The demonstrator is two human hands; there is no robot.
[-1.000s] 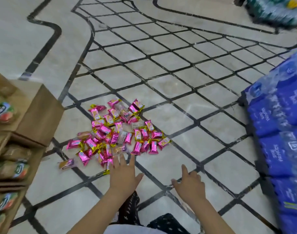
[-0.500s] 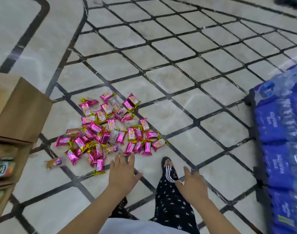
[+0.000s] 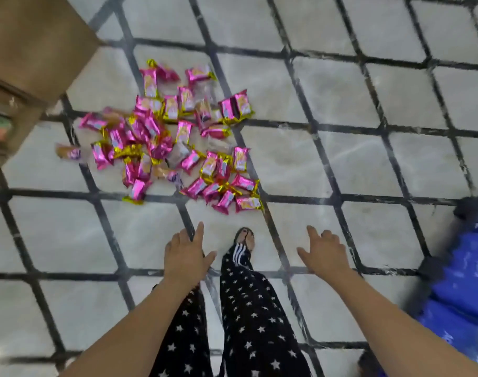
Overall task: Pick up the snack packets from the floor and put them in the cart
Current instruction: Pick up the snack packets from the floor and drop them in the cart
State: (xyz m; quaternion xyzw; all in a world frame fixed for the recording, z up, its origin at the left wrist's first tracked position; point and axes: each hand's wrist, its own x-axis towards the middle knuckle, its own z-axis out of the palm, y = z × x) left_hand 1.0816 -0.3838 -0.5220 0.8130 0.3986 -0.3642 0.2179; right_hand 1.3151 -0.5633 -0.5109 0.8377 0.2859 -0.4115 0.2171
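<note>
Your left hand [image 3: 185,257] and right hand [image 3: 323,253] hover over the floor [image 3: 341,159], fingers loosely apart and holding nothing. The pink snack packets [image 3: 178,137] lie heaped on the tiles ahead of your left hand, near a wooden shelf [image 3: 36,42], with blue packs [image 3: 461,281] off to your right.

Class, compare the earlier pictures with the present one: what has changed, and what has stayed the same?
A foot has stepped forward towards the snack packets; the left hand and right hand have spread apart, open and empty. Nothing was grasped. The packets lie unmoved on the floor.
</note>
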